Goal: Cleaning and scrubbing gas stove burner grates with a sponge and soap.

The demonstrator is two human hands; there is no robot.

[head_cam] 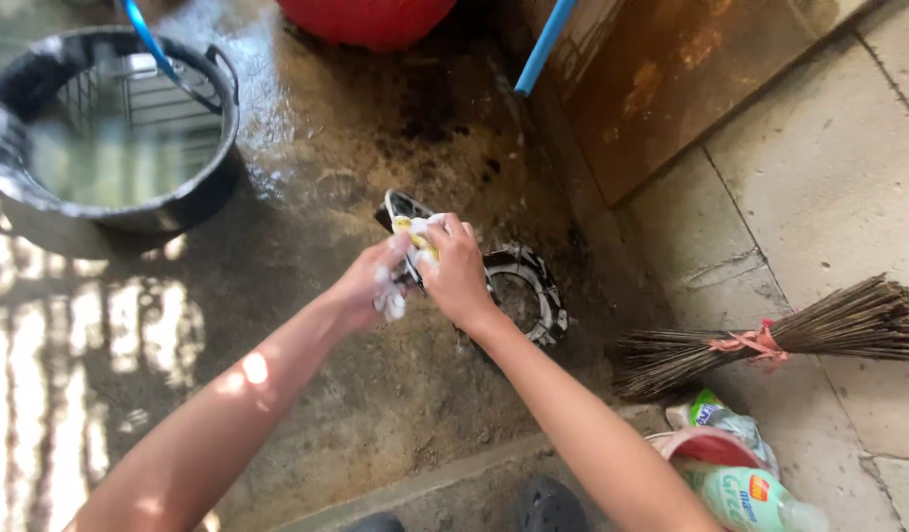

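Wet floor: dark concrete floor (376,394), glistening near the top; drier pale slabs to the right
Item: small black-and-white item (403,209) gripped between both hands above the floor; its long axis runs from upper left to lower right, the free end pointing up-left toward the pot; what it is cannot be made out
Left hand: left hand (371,281) closed around the lower side of the item, foam and a pale cloth (390,303) showing under the fingers
Right hand: right hand (456,271) curled shut over a yellow sponge (415,236) pressed on the item; fingers cover most of both
Drain: round drain (533,291) just right of the hands, partly hidden by the right wrist
Pot: large black pot (21,212) upper left, holding water and a wire rack; a blue handle sticks out, cut off by the top edge
Tub: red tub (371,20) at the top, mostly out of view
Broom: broom (770,340) lying on the slabs, bristles pointing left
Bottle: green bottle (760,502) lower right, cut off by the edge
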